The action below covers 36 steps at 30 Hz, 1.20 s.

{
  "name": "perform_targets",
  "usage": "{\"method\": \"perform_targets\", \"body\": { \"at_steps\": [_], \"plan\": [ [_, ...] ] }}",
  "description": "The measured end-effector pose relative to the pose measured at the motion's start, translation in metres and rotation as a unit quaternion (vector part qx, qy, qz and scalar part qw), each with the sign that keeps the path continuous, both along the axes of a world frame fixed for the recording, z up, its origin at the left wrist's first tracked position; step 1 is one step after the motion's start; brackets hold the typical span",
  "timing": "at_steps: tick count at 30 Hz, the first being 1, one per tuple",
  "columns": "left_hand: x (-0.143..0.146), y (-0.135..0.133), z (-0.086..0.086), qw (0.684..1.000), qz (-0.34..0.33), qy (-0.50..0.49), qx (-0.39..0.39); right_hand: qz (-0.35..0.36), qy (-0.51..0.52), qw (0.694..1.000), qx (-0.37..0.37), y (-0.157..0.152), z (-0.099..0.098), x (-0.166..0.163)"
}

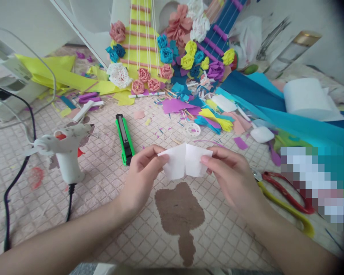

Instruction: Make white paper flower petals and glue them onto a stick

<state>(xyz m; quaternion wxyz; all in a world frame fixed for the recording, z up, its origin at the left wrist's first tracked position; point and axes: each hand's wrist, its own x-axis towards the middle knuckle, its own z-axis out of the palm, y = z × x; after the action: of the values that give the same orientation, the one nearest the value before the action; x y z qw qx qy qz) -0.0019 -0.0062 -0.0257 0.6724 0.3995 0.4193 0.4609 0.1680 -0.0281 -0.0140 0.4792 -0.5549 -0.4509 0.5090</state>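
Observation:
A small piece of white paper [185, 160], creased down its middle, is held up over a pink quilted cloth [109, 214]. My left hand [141, 173] pinches its left edge with thumb and fingers. My right hand [235, 175] pinches its right edge the same way. Both hands are closed on the paper. Under them on the cloth is a brown tree-shaped patch [179, 214].
A white glue gun [65, 147] with a black cord lies at left, a green utility knife [124, 138] beside it. Red and yellow scissors [286, 198] lie at right. Behind are paper scraps, paper flowers [166, 55] on a cardboard guitar [140, 38], blue sheets and a white roll [306, 99].

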Motion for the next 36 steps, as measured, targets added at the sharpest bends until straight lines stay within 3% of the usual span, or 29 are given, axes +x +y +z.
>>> {"method": "perform_targets", "body": {
  "at_steps": [11,36],
  "plan": [
    [-0.0019,-0.0008,-0.0011,1.000,0.017,-0.003,-0.013,0.012,0.001,1.000,0.025,-0.0019,0.0015,0.0005],
    [-0.0013,0.0021,0.0045,0.996,0.063,-0.046,-0.049,-0.006,0.017,1.000,-0.010,-0.0001,0.0012,0.0050]
  ]
}}
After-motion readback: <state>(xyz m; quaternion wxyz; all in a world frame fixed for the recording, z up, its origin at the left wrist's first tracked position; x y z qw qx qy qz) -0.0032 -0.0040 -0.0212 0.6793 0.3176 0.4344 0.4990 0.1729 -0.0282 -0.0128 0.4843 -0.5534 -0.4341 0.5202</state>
